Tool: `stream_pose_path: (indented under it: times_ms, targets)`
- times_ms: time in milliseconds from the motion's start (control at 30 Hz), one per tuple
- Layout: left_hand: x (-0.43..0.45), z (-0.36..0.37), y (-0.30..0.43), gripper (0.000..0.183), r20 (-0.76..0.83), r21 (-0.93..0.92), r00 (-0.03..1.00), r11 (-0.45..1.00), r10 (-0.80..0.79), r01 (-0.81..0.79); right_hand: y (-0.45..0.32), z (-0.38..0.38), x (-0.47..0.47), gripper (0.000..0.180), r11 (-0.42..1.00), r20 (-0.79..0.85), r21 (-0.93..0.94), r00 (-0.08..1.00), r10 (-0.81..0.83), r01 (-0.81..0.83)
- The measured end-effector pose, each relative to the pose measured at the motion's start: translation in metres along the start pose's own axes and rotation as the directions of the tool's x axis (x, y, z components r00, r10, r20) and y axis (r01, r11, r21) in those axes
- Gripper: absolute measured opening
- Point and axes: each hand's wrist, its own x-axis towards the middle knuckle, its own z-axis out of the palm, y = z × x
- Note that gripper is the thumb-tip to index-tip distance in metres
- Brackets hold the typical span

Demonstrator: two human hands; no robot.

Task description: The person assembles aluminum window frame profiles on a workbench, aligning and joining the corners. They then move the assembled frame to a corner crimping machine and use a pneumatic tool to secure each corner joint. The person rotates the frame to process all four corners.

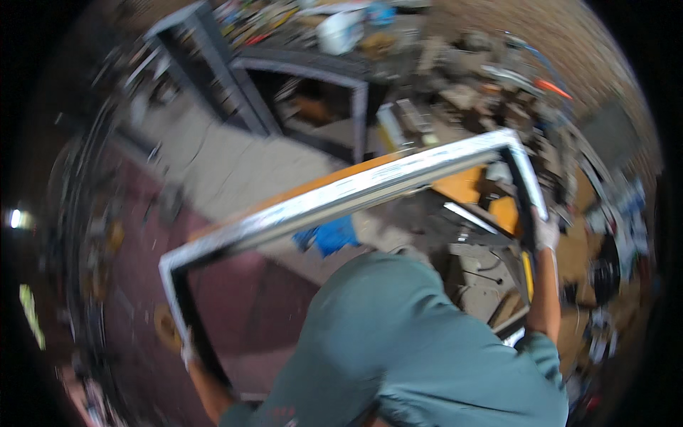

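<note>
A large rectangular frame (341, 187), with silvery film on its face and dark inner edges, is held around my body, tilted up to the right. My left hand (188, 349), in a whitish glove, grips its left side low down. On its right side, just below the upper right corner, my right hand (545, 229) is closed, also in a whitish glove. My green shirt hides the middle and much of the lower side. Blue material (328, 235) shows through the opening. The picture is blurred by motion.
Ahead stand dark metal frames (251, 101) on a pale floor. A white bucket (340, 33) sits among tools at the top. Wood scraps (464, 101) are piled at the upper right, near a brick wall. Reddish flooring (240, 304) lies at the left.
</note>
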Motion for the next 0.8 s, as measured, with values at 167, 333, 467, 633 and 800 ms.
stream_pose_path:
  times_ms: [167, 333, 467, 633, 800]
  targets:
    - [0.024, -0.020, -0.030, 0.124, -0.201, 0.372, 0.979, 0.923, -0.022, 0.097, 0.036, 0.024, 0.042, 0.109, 0.998, 0.080, -0.017, 0.995, -0.057, 0.058]
    - [0.022, -0.013, -0.030, 0.137, -0.290, 0.541, 0.957, 0.826, 0.007, 0.158, 0.061, 0.037, 0.071, 0.116, 0.995, 0.129, -0.094, 0.991, 0.042, -0.030]
    - [0.011, -0.013, -0.021, 0.135, -0.286, 0.563, 0.958, 0.811, 0.011, 0.158, 0.060, 0.035, 0.073, 0.119, 0.998, 0.167, -0.058, 0.985, 0.031, -0.022]
    - [0.009, -0.004, -0.007, 0.129, -0.318, 0.541, 0.948, 0.827, 0.033, 0.153, 0.053, 0.034, 0.067, 0.112, 0.999, 0.135, -0.011, 0.990, 0.033, -0.032]
    - [0.009, 0.000, -0.005, 0.124, -0.285, 0.510, 0.958, 0.850, 0.021, 0.133, 0.057, 0.032, 0.075, 0.114, 0.998, 0.168, -0.067, 0.985, 0.033, -0.022]
